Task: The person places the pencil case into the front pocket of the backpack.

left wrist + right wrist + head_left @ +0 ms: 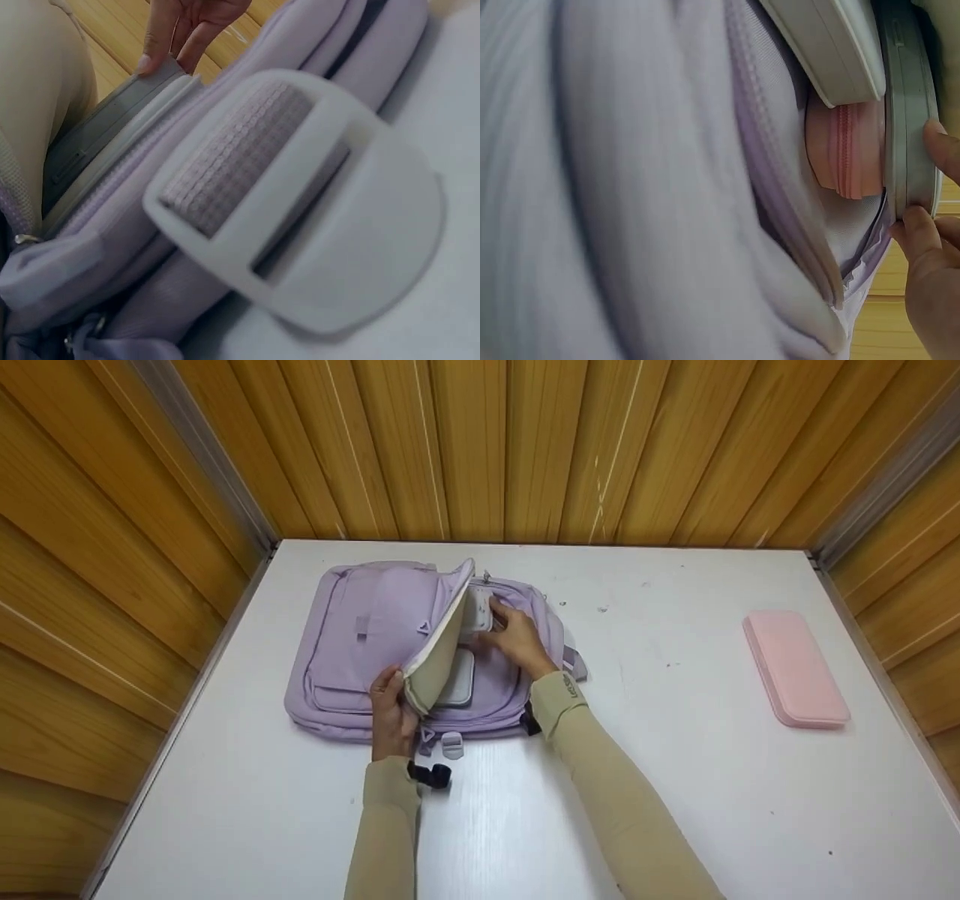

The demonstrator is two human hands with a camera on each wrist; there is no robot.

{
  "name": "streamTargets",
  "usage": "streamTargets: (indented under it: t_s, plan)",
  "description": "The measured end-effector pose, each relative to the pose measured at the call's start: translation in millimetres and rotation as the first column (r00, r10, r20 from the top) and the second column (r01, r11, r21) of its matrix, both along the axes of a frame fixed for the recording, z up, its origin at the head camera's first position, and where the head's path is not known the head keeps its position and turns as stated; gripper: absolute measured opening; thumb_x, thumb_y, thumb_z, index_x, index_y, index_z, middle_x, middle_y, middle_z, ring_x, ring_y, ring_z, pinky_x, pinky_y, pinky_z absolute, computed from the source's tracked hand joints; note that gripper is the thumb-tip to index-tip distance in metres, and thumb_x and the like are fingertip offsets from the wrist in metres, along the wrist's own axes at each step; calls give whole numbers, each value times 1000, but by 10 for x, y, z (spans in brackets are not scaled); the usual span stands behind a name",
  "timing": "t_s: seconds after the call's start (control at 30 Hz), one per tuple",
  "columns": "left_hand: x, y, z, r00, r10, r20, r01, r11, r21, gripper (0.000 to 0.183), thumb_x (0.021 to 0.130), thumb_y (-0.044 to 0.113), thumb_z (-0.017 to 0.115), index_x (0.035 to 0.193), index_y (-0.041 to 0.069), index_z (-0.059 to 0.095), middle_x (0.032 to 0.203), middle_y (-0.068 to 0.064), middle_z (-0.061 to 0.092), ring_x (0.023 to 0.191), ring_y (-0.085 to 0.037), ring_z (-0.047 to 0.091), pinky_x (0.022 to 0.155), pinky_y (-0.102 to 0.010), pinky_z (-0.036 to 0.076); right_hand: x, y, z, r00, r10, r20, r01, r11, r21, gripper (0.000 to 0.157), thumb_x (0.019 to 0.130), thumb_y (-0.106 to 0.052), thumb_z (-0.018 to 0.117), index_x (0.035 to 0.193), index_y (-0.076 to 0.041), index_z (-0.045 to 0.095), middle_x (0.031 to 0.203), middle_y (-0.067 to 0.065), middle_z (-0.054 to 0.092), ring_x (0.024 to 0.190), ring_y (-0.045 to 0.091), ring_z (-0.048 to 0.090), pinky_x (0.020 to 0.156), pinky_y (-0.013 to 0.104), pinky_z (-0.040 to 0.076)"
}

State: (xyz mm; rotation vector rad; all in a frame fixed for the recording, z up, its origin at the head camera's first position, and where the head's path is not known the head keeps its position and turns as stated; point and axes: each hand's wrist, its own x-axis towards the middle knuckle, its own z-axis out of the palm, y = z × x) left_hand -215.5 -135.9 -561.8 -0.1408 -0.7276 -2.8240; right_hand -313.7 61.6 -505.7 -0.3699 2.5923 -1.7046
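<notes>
As left hand [391, 718] pinches lilac backpack flap [437, 664], right hand [519, 641] grips white case [477, 612], cuff lettering [573, 686] unclear

My right hand [934, 281] gripped a grey case [910, 135] at the open zip of the lavender bag [645, 187]. A paler case [829, 52] and a pink zipped pouch [847, 150] sat just beside it; yellow wood panelling [885, 322] stood on the far side.

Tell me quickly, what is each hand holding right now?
Left hand: gripping the raised flap of the bag.
Right hand: holding a white case at the bag's opening.
</notes>
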Motion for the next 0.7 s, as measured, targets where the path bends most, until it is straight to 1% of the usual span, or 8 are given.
streamTargets:
  t_s: [0.13,0.3,0.4,0.53,0.6,0.7]
  plan:
    - [4,10,8,1000,9,10,-9,1000,4,11,74,11,81,83,13,75,81,1,69,76,-11,67,71,-22,56,32,16,-4,999,11,-41,-10,1000,19,68,80,-3,71,139,8,40,143,22,45,135,30,43,113,33,34]
    - [12,14,7,1000,9,-1,-9,1000,26,10,75,8,79,83,11,76,82,-1,70,77,-12,67,72,-23,56,80,62,38,999,19,-45,-19,1000,9,60,84,-5,67,138,7,43,142,22,47,131,33,48,109,35,40]
    - [22,19,10,1000,5,5,-5,1000,24,10,75,7,79,83,11,75,82,-1,70,77,-12,67,72,-23,56,108,138,85,999,6,-46,-6,1000,-3,55,87,-8,66,137,5,47,141,21,50,128,34,51,107,38,43]
    - [28,22,25,999,18,35,-19,999,29,12,72,7,81,82,10,75,80,-1,68,75,-11,66,71,-22,56,142,287,153,998,-15,-55,15,1000,-4,52,90,-13,65,136,5,48,138,22,52,126,35,53,108,40,42]
    - [25,23,30,998,30,47,-31,999,32,13,71,7,82,81,10,74,79,0,67,74,-11,65,70,-21,55,164,370,188,997,-21,-69,23,1000,18,53,91,-15,65,136,5,48,138,22,52,126,35,52,108,41,42]
    - [23,28,35,998,40,48,-42,998,39,12,72,6,82,81,10,74,79,0,67,74,-10,64,70,-21,54,198,499,229,992,-21,-126,35,993,110,54,91,-21,66,137,3,48,137,22,53,126,35,52,109,43,40]
